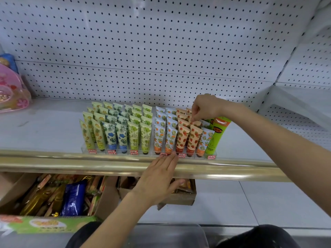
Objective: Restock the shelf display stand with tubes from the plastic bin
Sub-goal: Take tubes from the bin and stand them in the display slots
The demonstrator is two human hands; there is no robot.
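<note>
Two clear display stands (212, 154) sit side by side on the white shelf (44, 129), filled with rows of upright patterned tubes: yellow, blue and green on the left, orange and strawberry on the right. My right hand (204, 106) reaches down over the right stand and pinches the top of a peach strawberry tube (196, 123) in the second row. My left hand (161, 178) lies flat with straight fingers, its fingertips against the right stand's front edge. A clear plastic bin (170, 233) shows at the bottom of the view, blurred.
Taller green tubes (217, 133) stand at the right stand's end. A gold rail (71, 163) runs along the shelf front. A pink toy package (12, 93) sits far left. Below are cardboard boxes (107, 196) of snack packets. White pegboard (161, 42) backs the shelf.
</note>
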